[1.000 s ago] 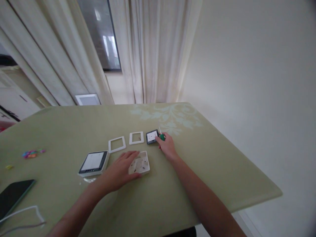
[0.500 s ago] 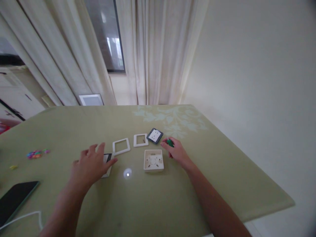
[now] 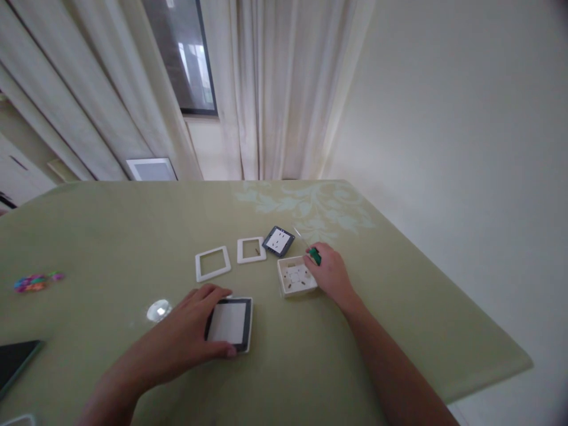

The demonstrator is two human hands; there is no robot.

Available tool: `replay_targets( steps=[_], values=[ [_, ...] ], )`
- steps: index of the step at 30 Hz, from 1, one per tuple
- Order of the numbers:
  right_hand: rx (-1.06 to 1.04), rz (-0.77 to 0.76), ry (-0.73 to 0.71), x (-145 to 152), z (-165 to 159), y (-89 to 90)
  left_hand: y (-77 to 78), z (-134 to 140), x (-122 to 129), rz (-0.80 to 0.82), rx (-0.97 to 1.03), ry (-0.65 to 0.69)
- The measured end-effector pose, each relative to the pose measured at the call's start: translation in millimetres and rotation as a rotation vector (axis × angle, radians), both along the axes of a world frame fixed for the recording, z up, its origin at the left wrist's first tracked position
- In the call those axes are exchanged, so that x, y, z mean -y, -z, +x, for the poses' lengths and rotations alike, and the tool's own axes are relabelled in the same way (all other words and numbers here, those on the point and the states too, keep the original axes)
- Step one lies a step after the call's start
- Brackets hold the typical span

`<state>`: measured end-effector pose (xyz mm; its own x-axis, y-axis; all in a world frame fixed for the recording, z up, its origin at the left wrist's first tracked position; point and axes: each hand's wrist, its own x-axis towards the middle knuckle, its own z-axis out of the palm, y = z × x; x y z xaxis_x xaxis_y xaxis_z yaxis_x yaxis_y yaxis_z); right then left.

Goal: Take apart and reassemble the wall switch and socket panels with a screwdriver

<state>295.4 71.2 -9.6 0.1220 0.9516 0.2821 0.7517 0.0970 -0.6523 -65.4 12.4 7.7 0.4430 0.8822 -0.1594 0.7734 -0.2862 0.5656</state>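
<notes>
My left hand (image 3: 189, 322) grips a wall switch (image 3: 228, 324) by its far and near edges; it has a pale panel, a dark border and a white surround. In my right hand (image 3: 332, 273) is a green-handled screwdriver (image 3: 315, 255), its thin shaft pointing away to the left. The fingers of that hand also touch the right side of a white square mounting box (image 3: 294, 278), open side up. Just beyond the box lies a dark-edged socket insert (image 3: 278, 241) with a white face.
Two white cover frames (image 3: 198, 267) lie left of the socket insert, with a small screw (image 3: 257, 251) inside the nearer-to-insert one. Colourful small pieces (image 3: 35, 282) and a dark phone-like slab (image 3: 18, 361) are at far left. A wall (image 3: 465, 177) runs along the table's right side.
My left hand has taken hold of the wall switch and brought it right and nearer to me. The mounting box has shifted right, with my right hand now against it. The view has turned slightly.
</notes>
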Motion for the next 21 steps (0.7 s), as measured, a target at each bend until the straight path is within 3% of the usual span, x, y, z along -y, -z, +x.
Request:
replay_targets(
  steps=[4, 8, 10, 16, 19, 21],
  values=[
    [-0.019, 0.138, 0.053, 5, 4, -12.1, -0.8, 28, 6, -0.098, 0.187, 0.180],
    [-0.110, 0.267, -0.202, 18, -1, -29.2, 0.3, 52, 5, -0.018, 0.225, 0.218],
    [-0.191, 0.311, -0.261, 23, -5, -34.6, 5.1, 57, 3, 0.006, 0.246, 0.219],
    [-0.575, 0.611, -0.101, 27, -25, -59.5, 21.0, 54, -6, 0.062, 0.322, 0.189],
    [-0.457, 0.729, -0.097, 28, -40, -88.8, 24.2, 52, -8, 0.060, 0.347, 0.187],
    [-0.305, 0.786, -0.167, 29, -51, -108.0, 26.5, 52, -8, 0.065, 0.360, 0.182]
  ],
)
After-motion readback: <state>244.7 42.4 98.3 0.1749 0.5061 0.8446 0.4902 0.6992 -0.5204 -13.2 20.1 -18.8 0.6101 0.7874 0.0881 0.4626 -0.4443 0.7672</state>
